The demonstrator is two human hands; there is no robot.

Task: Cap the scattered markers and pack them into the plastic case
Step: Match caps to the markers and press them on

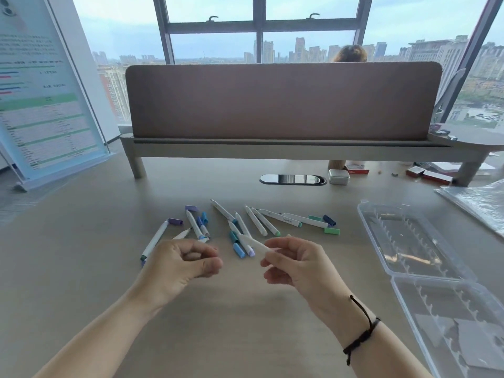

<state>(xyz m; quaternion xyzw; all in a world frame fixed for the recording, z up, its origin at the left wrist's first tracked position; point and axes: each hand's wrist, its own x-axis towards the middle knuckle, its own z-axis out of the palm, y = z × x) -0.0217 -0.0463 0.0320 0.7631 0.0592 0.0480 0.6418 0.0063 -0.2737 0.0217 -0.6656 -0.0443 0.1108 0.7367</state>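
Note:
Several white markers (255,221) lie scattered across the middle of the desk, some uncapped, with loose purple (175,221), blue (239,250) and green caps (331,231) among them. My right hand (293,264) pinches a blurred white marker (256,244) that points up and left. My left hand (181,261) hovers just left of it with fingers curled; I cannot see anything in it. The clear plastic case (425,257) lies open at the right, its slotted tray empty.
A brown desk divider (283,102) on a raised shelf runs across the back. A sign stand (43,85) leans at the far left. A cable grommet (293,179), a small white box (339,176) and a plastic bag (480,203) sit behind the case.

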